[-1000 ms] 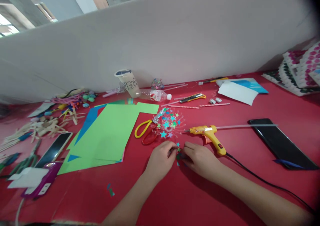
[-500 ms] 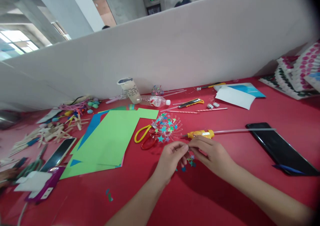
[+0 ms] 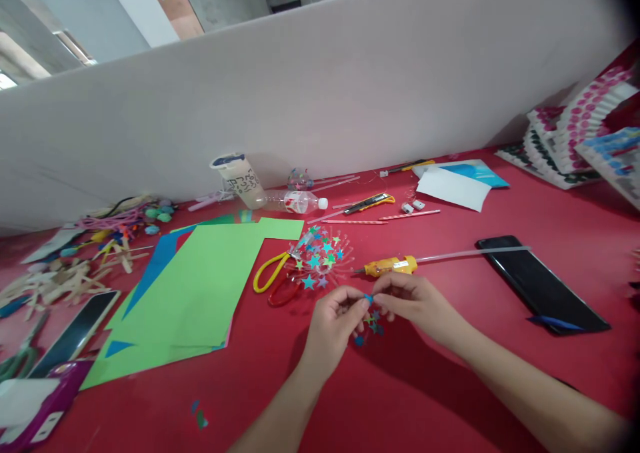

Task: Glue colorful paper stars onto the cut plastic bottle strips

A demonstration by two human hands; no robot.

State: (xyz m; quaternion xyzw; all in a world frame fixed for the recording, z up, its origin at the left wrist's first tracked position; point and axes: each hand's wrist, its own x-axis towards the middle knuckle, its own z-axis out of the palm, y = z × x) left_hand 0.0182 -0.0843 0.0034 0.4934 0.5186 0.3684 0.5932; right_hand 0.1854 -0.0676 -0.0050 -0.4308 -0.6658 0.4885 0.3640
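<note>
Between the fingertips of my left hand (image 3: 336, 319) and my right hand (image 3: 411, 301) is a small blue paper star (image 3: 369, 298), pinched from both sides. Loose paper stars (image 3: 373, 323) lie on the red table just below my fingers, partly covered by them. Behind my right hand rests a yellow glue gun (image 3: 390, 266), a long clear glue stick (image 3: 465, 255) sticking out of its back. A clear plastic piece with curled strips, covered in coloured stars (image 3: 325, 256), sits beyond my left hand. Scissors with yellow and red handles (image 3: 273, 273) lie against it.
Green and blue paper sheets (image 3: 185, 293) lie left. A cup (image 3: 240, 179), a plastic bottle (image 3: 300, 201) and a utility knife (image 3: 370, 203) are near the white partition (image 3: 300, 106). A black phone-like slab (image 3: 543, 286) lies right, craft sticks (image 3: 65, 279) far left.
My view has shifted to the right and slightly down. The blue star now shows between my fingertips, where before it was hidden. Both hands stay close together.
</note>
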